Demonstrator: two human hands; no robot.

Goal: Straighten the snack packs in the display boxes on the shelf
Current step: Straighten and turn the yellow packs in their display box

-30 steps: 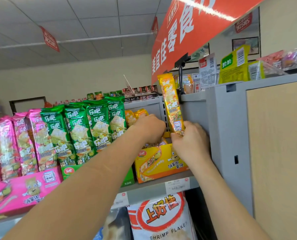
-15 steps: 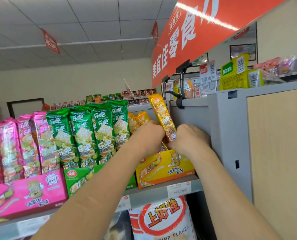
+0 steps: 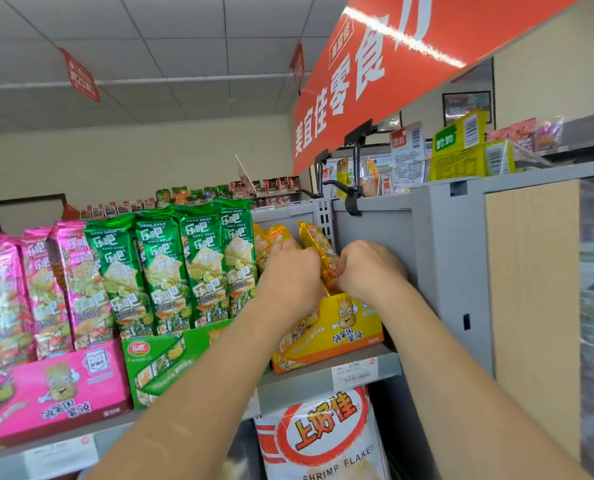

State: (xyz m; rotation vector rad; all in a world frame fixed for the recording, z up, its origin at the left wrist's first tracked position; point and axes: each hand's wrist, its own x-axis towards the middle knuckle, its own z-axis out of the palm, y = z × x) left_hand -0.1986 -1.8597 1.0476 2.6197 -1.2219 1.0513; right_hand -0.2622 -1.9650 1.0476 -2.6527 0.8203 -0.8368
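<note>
Now the yellow pack [image 3: 318,249] sits lower than a moment ago, tipped and sliding down into the yellow box [image 3: 347,327] just under the grip. The left hand [image 3: 290,271] and right hand [image 3: 370,268] both pinch it, one on each side. Green packs [image 3: 198,265] stand straight, left of the grip. It looks nearly tucked in.

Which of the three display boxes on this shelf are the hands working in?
The yellow box at the right end. The left hand and right hand grip a yellow pack above it; the pink box and green box sit untouched.
</note>
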